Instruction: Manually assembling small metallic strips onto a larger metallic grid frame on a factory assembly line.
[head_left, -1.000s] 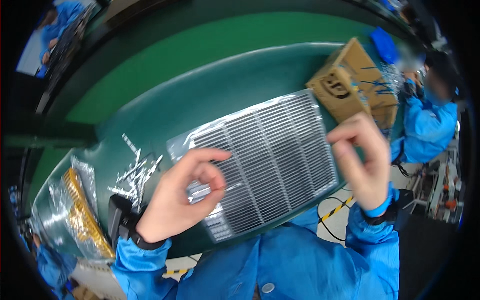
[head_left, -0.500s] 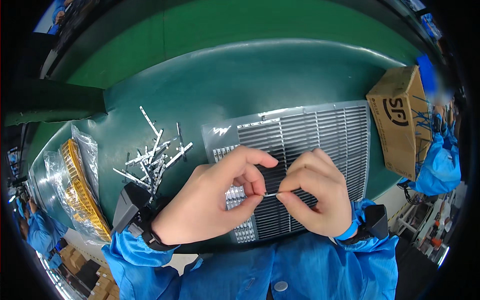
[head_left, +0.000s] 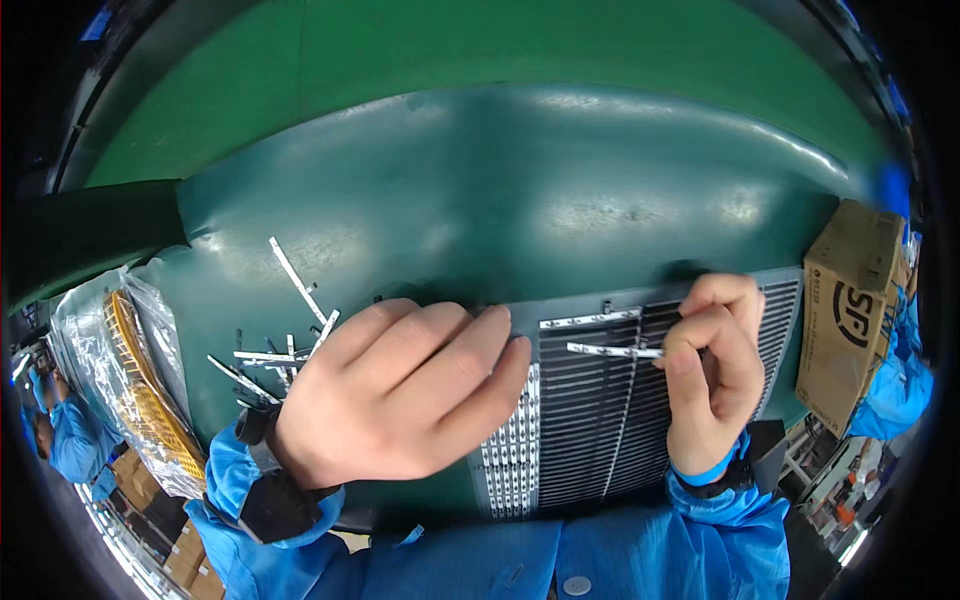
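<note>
My right hand (head_left: 712, 370) pinches the right end of a short white LED strip (head_left: 610, 350) between thumb and fingers. Its free end points left over a dark slotted sheet (head_left: 575, 450). Close to the sheet's far edge lies another white strip (head_left: 590, 319). My left hand (head_left: 400, 395) hovers palm down between the sheet and a loose pile of strips (head_left: 285, 362), covering part of both. Its fingers are stretched out and slightly bent, its thumb hidden; I see nothing in it. Rows of white strips (head_left: 510, 450) fill the sheet's left side.
At the far left, yellow grid-like parts (head_left: 150, 390) lie in clear plastic bags. A cardboard box (head_left: 850, 310) stands at the right end of the green table (head_left: 480, 200). A person's blue sleeve (head_left: 905, 380) shows beyond the box, another person at the far left.
My hands have come apart: the left let go of the strip and moved left; the right moved up and right, keeping the strip. The whole view has shifted a little.
</note>
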